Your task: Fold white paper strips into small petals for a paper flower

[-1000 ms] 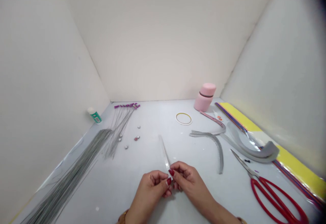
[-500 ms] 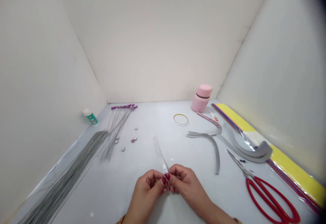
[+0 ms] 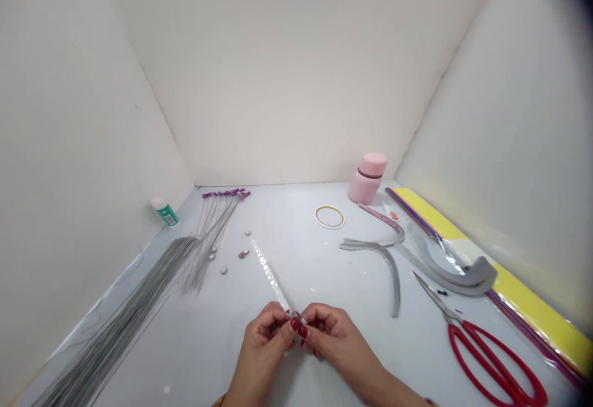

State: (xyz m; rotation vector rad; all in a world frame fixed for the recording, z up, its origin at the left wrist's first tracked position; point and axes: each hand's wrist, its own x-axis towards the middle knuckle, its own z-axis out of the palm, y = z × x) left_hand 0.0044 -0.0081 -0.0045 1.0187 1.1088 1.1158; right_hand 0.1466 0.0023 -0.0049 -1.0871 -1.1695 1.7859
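"Two hands on one strip, is that how you see it from the head view?"

"Yes. The left hand (image 3: 266,340) and the right hand (image 3: 338,336) nearly meet over the near part of the table (image 3: 282,215), each in a narrow pinch at the near end of the strip (image 3: 267,273)."

"And the rest of it?"

"It runs forward and leftward from the pinch, its far tip near a small silver star (image 3: 248,233). Whether that length lies flat or floats a little, I can't tell."

"Heavy work?"

"Hardly. I'd judge it almost weightless, thin as paper or film, and bendy. It shines, so I'd expect it to slip if held loosely."

"Fragile, then?"

"Easily creased, I'd say, more than easily broken. A hard squeeze midway could leave a kink; a sharp tug might tear it."

"So where would you hold it?"

"Where they do: by the very end, with the fingertips, close on both sides of the fold or bend, letting the long part trail freely. The exact shape in there is mostly hidden from me."

"And the scissors (image 3: 487,356)?"

"Well apart, off to the right. Neither hand touches them."
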